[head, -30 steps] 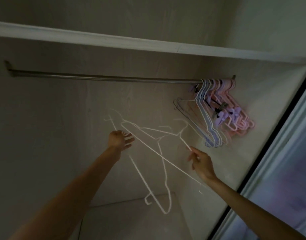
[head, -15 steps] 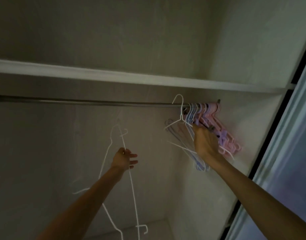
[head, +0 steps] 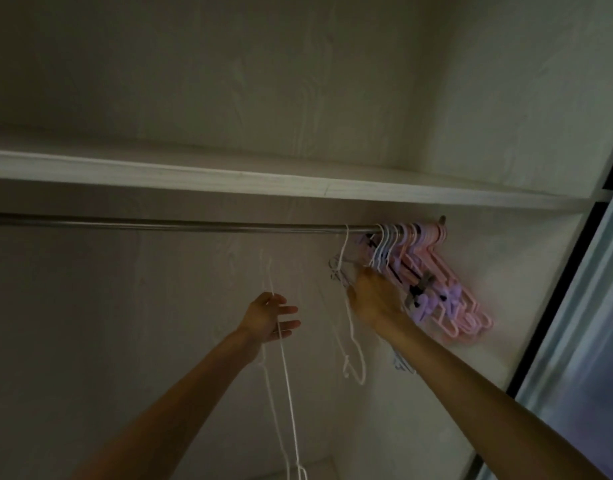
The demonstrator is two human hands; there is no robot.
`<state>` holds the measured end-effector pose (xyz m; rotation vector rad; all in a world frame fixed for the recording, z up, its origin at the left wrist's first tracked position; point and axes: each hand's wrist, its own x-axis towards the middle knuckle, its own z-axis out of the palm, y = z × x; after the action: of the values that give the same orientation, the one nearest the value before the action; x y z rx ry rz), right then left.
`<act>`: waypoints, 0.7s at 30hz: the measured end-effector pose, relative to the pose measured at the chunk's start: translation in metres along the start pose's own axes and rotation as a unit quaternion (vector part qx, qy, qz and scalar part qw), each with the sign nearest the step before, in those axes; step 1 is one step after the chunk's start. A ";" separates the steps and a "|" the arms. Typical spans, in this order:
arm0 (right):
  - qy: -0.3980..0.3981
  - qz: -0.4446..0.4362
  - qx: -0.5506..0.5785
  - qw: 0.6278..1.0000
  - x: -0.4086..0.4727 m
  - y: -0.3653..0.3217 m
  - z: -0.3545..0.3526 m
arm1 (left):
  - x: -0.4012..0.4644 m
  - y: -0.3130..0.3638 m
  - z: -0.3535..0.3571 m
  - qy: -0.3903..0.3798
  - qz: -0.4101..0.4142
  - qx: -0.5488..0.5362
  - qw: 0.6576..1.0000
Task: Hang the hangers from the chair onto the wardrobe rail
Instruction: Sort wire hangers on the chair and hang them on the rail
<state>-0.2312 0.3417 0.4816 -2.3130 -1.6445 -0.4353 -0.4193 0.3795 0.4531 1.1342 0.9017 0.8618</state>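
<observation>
White hanger hooked on rail just left of pink hanger cluster, right hand gripping its frame; left hand, fingers loose, holds remaining white hangers hanging long-axis down, rail above.

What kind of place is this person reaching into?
Most likely a built-in wardrobe: a metal rail runs under a shelf, with pink and white hangers bunched at its right end.
</observation>
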 end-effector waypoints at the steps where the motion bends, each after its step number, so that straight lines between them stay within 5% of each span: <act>1: 0.043 -0.018 0.019 0.999 0.009 0.001 -0.007 | 0.000 0.000 -0.001 0.000 -0.001 0.012 1.000; 9: -0.007 -0.105 -0.050 0.993 0.100 0.002 -0.019 | 0.013 0.016 -0.014 -0.020 -0.009 0.061 0.998; 15: 0.099 -0.122 -0.091 0.983 0.116 0.051 -0.014 | 0.026 0.025 -0.028 -0.010 -0.024 0.108 0.994; 21: 0.087 -0.139 -0.095 0.982 0.115 0.077 -0.018 | 0.038 0.018 -0.032 -0.047 -0.039 0.138 0.989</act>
<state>-0.1243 0.4097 0.5397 -2.1012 -1.9159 -0.8639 -0.4356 0.4292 0.4597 1.3574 1.0014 0.6257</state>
